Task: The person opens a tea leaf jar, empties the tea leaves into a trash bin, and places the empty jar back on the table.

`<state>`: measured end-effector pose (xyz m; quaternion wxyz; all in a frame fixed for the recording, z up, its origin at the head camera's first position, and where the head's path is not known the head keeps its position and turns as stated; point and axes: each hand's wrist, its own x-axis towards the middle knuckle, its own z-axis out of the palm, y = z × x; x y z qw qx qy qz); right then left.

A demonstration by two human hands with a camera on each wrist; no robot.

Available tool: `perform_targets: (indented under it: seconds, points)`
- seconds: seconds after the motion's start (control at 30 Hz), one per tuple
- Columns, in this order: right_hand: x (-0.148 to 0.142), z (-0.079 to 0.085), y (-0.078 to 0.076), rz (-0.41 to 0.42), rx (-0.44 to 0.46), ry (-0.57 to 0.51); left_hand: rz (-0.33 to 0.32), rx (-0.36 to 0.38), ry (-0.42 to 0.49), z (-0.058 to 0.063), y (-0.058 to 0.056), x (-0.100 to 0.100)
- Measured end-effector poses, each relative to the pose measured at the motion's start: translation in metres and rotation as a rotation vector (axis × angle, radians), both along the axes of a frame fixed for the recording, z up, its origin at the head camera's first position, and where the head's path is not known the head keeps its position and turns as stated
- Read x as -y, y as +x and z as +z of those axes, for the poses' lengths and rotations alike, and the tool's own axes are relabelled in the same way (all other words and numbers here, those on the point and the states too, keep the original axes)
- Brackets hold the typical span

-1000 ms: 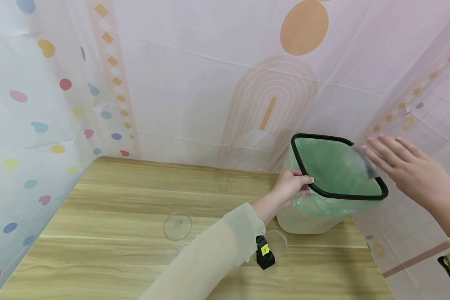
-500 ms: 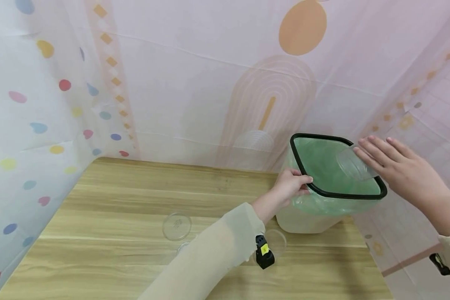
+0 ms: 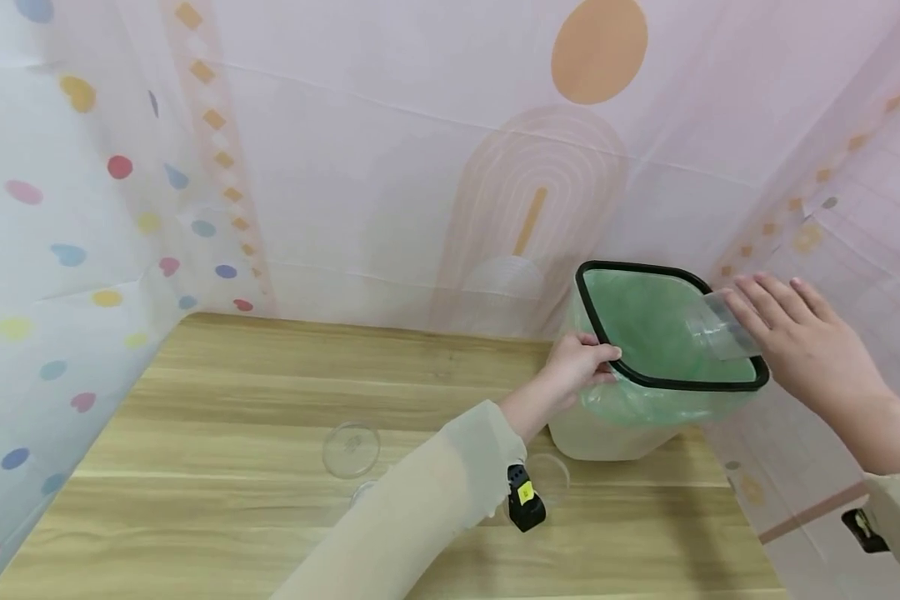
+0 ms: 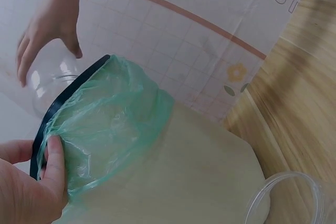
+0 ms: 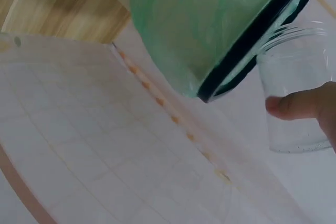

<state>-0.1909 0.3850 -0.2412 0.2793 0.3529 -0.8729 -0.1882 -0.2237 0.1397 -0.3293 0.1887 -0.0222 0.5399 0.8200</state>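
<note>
A clear jar (image 5: 294, 72) is tipped over the right side of a bin, its threaded mouth toward the opening. My right hand (image 3: 810, 342) grips the jar round its side, the thumb on its wall in the right wrist view. Small dark specks show near the jar's base. The pale bin (image 3: 607, 442) has a green plastic liner (image 4: 115, 124) folded over the outside and a black rim (image 3: 690, 385). With thumb and fingers, my left hand (image 3: 570, 367) pinches the rim at its near left corner. The bottom of the bin's inside cannot be made out.
The bin stands at the right end of a wooden table (image 3: 270, 375). On the table lie a clear round lid (image 3: 351, 450) and a clear ring-shaped piece (image 3: 549, 479) near the left wrist. Another clear piece (image 3: 362, 492) is partly behind the left sleeve. Patterned curtains (image 3: 345, 167) enclose the table.
The jar was blurred with motion a second ago and now shows clearly, still tipped at the bin's right side. The left hand keeps its hold on the rim. The head view has shifted slightly.
</note>
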Motion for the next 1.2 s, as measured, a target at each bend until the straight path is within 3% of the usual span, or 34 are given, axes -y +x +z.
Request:
perform_targets:
  seconds: [0.1,0.23,0.33,0.5,0.83,1.03,1.2]
  points:
    - [0.003,-0.003,0.003,-0.123,0.033,-0.095,-0.006,0.001,0.003,0.0,-0.001,0.0]
    - [0.012,-0.011,0.007,-0.354,0.159,-0.313,-0.008,-0.001,-0.002,0.001,-0.001,0.0]
    - [0.019,-0.019,0.008,-0.434,0.227,-0.504,-0.015,-0.005,-0.004,0.001,-0.002,0.0]
    - [0.033,-0.03,0.012,-0.437,0.279,-0.763,-0.013,-0.009,0.0,0.001,-0.003,-0.001]
    - [0.061,-0.038,0.028,-0.506,0.316,-1.104,-0.028,-0.011,-0.016,0.001,-0.003,-0.001]
    - [0.083,-0.042,0.041,-0.492,0.399,-1.314,-0.084,0.004,0.006,0.002,-0.005,0.003]
    - [0.107,-0.05,0.063,-0.456,0.499,-1.437,-0.135,0.043,-0.009,0.005,-0.01,0.006]
